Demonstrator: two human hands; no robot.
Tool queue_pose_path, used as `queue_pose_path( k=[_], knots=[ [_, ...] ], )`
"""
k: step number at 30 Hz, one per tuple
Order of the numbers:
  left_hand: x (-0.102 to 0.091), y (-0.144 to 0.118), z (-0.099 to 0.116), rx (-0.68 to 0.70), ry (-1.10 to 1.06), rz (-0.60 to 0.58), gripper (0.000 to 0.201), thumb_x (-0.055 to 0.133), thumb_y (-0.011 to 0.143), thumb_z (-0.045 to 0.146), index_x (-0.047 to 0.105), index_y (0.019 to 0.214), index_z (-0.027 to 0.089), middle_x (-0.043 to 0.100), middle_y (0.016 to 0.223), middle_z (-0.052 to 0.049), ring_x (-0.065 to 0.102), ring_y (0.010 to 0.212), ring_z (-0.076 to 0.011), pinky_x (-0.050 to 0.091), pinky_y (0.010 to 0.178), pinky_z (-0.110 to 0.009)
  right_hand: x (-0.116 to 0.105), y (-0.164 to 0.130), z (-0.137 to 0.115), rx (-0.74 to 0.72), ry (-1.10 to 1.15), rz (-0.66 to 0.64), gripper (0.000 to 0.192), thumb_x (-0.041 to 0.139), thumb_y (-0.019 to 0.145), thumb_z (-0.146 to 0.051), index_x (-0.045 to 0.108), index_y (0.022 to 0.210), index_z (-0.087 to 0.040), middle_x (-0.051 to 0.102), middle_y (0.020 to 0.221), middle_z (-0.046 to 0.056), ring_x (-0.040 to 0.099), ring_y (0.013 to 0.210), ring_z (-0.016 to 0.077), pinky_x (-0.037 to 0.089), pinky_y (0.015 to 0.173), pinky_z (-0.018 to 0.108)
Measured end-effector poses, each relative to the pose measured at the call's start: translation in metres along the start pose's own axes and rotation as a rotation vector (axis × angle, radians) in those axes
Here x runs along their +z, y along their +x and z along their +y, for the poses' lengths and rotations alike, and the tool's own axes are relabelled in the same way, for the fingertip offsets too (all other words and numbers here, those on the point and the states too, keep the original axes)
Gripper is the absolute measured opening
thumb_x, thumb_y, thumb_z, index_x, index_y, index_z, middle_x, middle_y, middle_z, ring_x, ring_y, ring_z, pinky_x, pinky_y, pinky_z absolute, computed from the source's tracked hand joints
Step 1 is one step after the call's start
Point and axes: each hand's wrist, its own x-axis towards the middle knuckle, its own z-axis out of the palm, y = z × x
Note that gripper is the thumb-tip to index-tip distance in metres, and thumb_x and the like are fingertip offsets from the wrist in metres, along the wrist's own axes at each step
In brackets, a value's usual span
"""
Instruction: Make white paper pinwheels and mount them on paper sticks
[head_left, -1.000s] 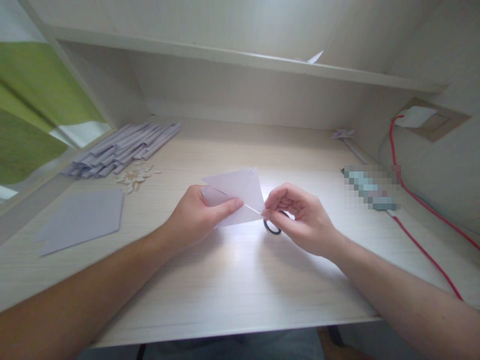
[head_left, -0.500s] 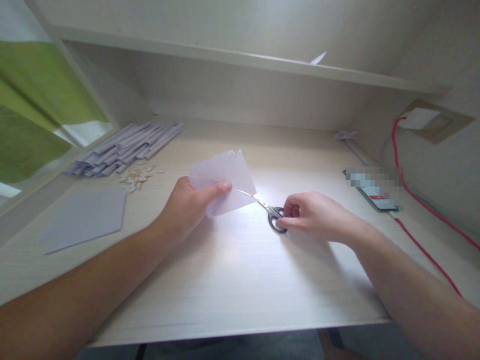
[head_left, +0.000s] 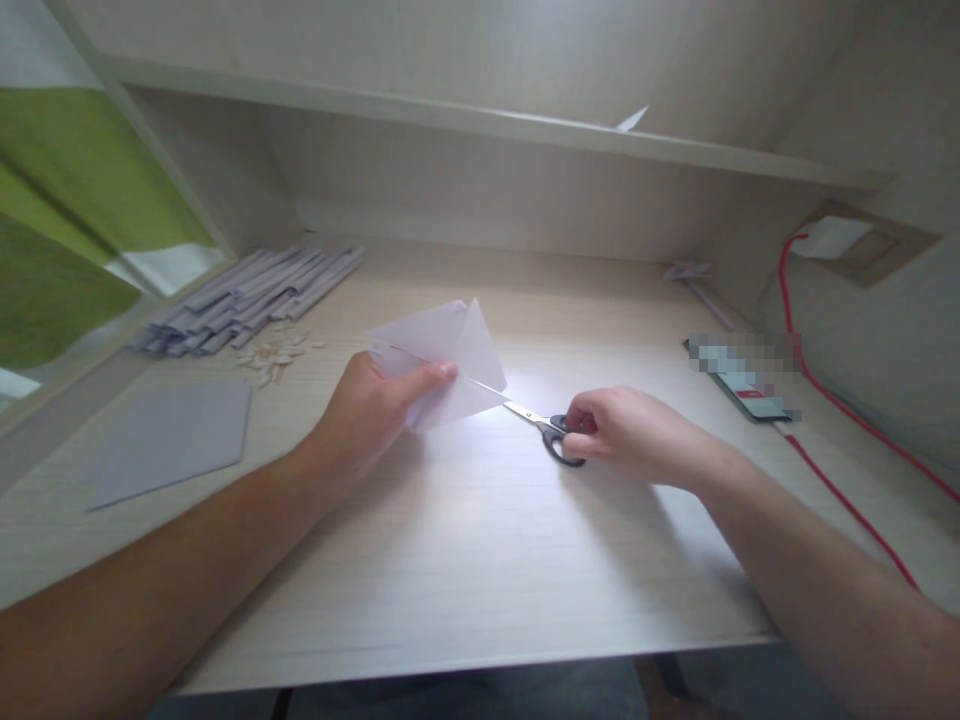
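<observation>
A white sheet of paper (head_left: 427,335) is pinched in my left hand (head_left: 375,405), thumb on top and the other fingers hidden beneath. Slits run into it from its right and left corners, and the edges beside the right slit stand slightly apart. My right hand (head_left: 630,435) grips black-handled scissors (head_left: 556,440) by the finger loops. Their blades look closed or nearly so, pointing left, with the tips at the paper's right corner. Whether the tips still touch the paper I cannot tell.
Rolled paper tubes (head_left: 247,300) are piled at the back left, with small pale pieces (head_left: 274,350) beside them. A stack of paper (head_left: 172,430) lies on the left. At right are a phone (head_left: 742,380), a red cable (head_left: 847,510) and a paper pinwheel (head_left: 688,271).
The scissors have drawn back to the right out of the slit, and their blades have come together. The paper has shifted slightly left in my left hand.
</observation>
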Motion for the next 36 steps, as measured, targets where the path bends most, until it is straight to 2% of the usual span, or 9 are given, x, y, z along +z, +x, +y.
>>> queue_pose_path(
  k=[4, 11, 19, 25, 32, 36],
  knots=[
    [-0.001, 0.000, -0.001, 0.009, 0.027, 0.005, 0.020, 0.084, 0.074, 0.030, 0.080, 0.092, 0.021, 0.078, 0.091, -0.003, 0.071, 0.082, -0.0244, 0.055, 0.073, -0.032, 0.001, 0.000, 0.002, -0.048, 0.017, -0.027, 0.017, 0.062, 0.084, -0.034, 0.071, 0.077, -0.022, 0.072, 0.075, 0.005, 0.057, 0.063, 0.0179, 0.029, 0.055, 0.030],
    [-0.001, 0.000, 0.000, 0.024, 0.046, 0.021, 0.021, 0.086, 0.073, 0.033, 0.080, 0.090, 0.021, 0.078, 0.088, -0.004, 0.071, 0.081, -0.0249, 0.055, 0.070, -0.032, 0.003, -0.001, 0.007, -0.095, 0.059, 0.069, 0.018, 0.060, 0.087, -0.036, 0.072, 0.089, -0.022, 0.073, 0.089, 0.006, 0.061, 0.075, 0.0199, 0.034, 0.062, 0.029],
    [-0.001, 0.000, -0.001, 0.025, 0.092, 0.039, 0.026, 0.087, 0.071, 0.036, 0.080, 0.090, 0.020, 0.079, 0.090, -0.006, 0.071, 0.082, -0.0269, 0.056, 0.070, -0.033, 0.003, 0.001, 0.007, -0.073, 0.173, 0.104, 0.019, 0.060, 0.087, -0.035, 0.073, 0.092, -0.022, 0.076, 0.088, 0.004, 0.062, 0.074, 0.0189, 0.038, 0.063, 0.028],
    [-0.003, 0.000, -0.002, 0.044, 0.120, 0.017, 0.026, 0.086, 0.074, 0.039, 0.080, 0.091, 0.020, 0.079, 0.091, -0.005, 0.071, 0.083, -0.0265, 0.056, 0.072, -0.033, 0.006, 0.008, 0.011, -0.038, 0.386, 0.013, 0.018, 0.056, 0.088, -0.032, 0.067, 0.083, -0.019, 0.067, 0.056, 0.000, 0.058, 0.054, 0.0152, 0.038, 0.055, 0.026],
    [0.000, -0.001, 0.001, 0.037, 0.112, 0.031, 0.023, 0.084, 0.074, 0.036, 0.080, 0.091, 0.021, 0.080, 0.092, -0.004, 0.073, 0.085, -0.0264, 0.057, 0.073, -0.032, 0.010, 0.013, 0.016, 0.003, 0.383, -0.022, 0.019, 0.057, 0.087, -0.032, 0.068, 0.080, -0.019, 0.066, 0.056, 0.001, 0.055, 0.051, 0.0142, 0.036, 0.051, 0.026],
    [-0.001, -0.002, 0.001, 0.035, 0.124, 0.029, 0.023, 0.083, 0.075, 0.037, 0.079, 0.091, 0.021, 0.079, 0.090, -0.003, 0.072, 0.084, -0.0262, 0.056, 0.073, -0.032, 0.008, 0.010, 0.016, 0.019, 0.333, -0.019, 0.019, 0.064, 0.084, -0.036, 0.072, 0.083, -0.019, 0.071, 0.067, 0.003, 0.060, 0.056, 0.0153, 0.036, 0.051, 0.027]
  ],
)
